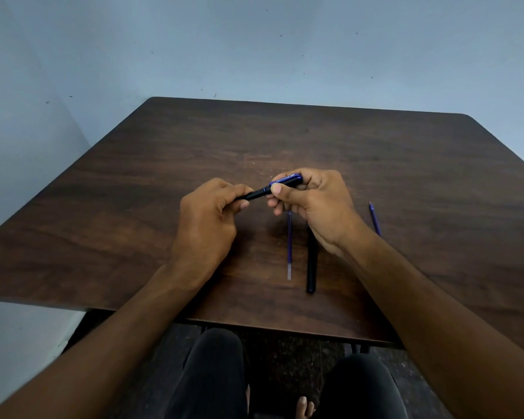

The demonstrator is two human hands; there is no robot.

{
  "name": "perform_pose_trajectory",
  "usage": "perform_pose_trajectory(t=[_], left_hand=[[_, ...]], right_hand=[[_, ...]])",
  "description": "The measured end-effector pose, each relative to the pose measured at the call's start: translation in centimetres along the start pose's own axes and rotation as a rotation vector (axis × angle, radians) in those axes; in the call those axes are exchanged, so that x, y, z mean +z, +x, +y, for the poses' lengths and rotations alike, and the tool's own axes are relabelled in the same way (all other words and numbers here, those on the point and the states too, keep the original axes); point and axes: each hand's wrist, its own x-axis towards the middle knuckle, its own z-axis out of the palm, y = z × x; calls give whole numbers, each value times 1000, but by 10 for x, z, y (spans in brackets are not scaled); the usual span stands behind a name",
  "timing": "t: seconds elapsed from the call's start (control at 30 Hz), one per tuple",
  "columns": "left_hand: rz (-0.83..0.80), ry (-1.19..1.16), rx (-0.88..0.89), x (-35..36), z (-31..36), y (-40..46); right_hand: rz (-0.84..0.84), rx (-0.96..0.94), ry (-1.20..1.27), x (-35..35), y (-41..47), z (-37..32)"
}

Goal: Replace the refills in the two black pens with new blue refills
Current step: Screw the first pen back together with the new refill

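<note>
A black pen (259,193) with a blue clip on its cap is held above the table between both hands. My left hand (208,219) grips the barrel end. My right hand (312,204) pinches the cap end, thumb on the blue clip. A second black pen (311,261) lies on the table below my right hand, pointing towards me. A blue refill (289,246) lies just left of it, parallel. Another blue refill (375,219) lies to the right, partly hidden by my right forearm.
The dark wooden table (133,192) stands against a pale blue wall, its near edge just above my knees. My legs in dark trousers show below the edge.
</note>
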Motion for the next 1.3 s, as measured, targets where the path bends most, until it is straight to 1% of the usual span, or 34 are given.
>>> perform_pose_trajectory(t=[0.13, 0.23, 0.4, 0.5, 0.57, 0.8, 0.93, 1.1, 1.3], left_hand=[[-15, 5, 2, 1, -2, -1], [-3, -13, -35, 2, -1, -2], [14, -23, -50, 3, 2, 1], [28, -25, -39, 2, 1, 1], [32, -22, -31, 2, 2, 1], [5, 6, -28, -1, -1, 0], [17, 5, -29, 0, -1, -2], [9, -10, -50, 1, 0, -1], [57, -52, -77, 2, 2, 1]], right_hand=[[-8, 27, 21, -1, -1, 1], [-19, 42, 9, -1, -2, 2], [3, 42, 96, -6, 2, -2], [39, -11, 55, -8, 5, -1], [34, -27, 29, -9, 5, -1], [3, -37, 47, -4, 4, 4], [-12, -53, 49, -4, 3, 8], [7, -60, 32, -3, 6, 11], [21, -58, 28, -5, 10, 6]])
